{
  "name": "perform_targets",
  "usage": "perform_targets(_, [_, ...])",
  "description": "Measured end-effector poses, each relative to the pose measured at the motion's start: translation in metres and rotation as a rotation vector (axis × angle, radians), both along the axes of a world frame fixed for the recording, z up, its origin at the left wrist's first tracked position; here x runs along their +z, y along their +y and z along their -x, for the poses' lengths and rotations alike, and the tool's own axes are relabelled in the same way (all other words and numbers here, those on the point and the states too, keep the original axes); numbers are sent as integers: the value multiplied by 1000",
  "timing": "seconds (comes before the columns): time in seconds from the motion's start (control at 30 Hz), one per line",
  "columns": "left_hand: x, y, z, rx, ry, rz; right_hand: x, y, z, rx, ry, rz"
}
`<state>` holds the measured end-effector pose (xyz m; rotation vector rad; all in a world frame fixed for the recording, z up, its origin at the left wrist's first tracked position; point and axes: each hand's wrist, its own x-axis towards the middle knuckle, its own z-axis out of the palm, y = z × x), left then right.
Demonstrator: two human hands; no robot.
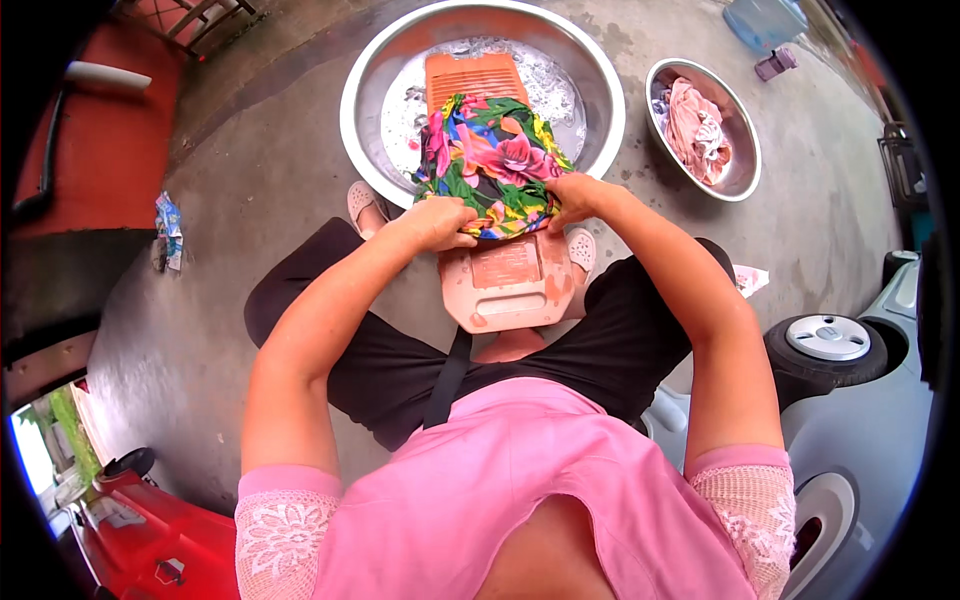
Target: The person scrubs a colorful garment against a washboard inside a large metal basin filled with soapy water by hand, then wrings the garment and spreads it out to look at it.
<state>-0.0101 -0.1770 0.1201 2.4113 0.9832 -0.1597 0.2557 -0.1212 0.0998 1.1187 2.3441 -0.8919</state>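
A wet floral garment (499, 161) in green, pink and yellow lies spread over an orange plastic washboard (476, 73). My left hand (448, 223) grips its lower left edge, and my right hand (576, 196) grips its right edge. The washboard's upper end rests in a large metal basin (360, 112) of sudsy water; its lower end, with a handle slot, lies between my knees. The garment hides the board's middle.
A smaller metal basin (754, 150) with pink and white cloths stands on the concrete floor to the right. Beyond it are a purple cup (775, 64) and a bluish clear plastic tub (765, 22). A grey ride-on vehicle (847, 435) stands close on my right; a red vehicle (165, 532) is at lower left.
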Motion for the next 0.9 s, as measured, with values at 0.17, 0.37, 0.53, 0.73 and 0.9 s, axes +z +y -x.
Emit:
perform_targets(0.17, [-12, -29, -3, 364, -287, 182, -10, -1, -18, -206, 94, 249])
perform_targets(0.37, [-54, -20, 38, 666, -298, 78, -25, 25, -23, -218, 16, 341])
perform_targets(0.53, [-52, -28, 28, 839, -272, 146, -25, -4, -24, -199, -30, -298])
perform_targets(0.73, [-18, -20, 41, 657, -103, 65, -18, 21, -30, -137, -52, -219])
perform_targets(0.9, [72, 9, 50, 516, -46, 2, 36, 68, -57, -629, 630, 131])
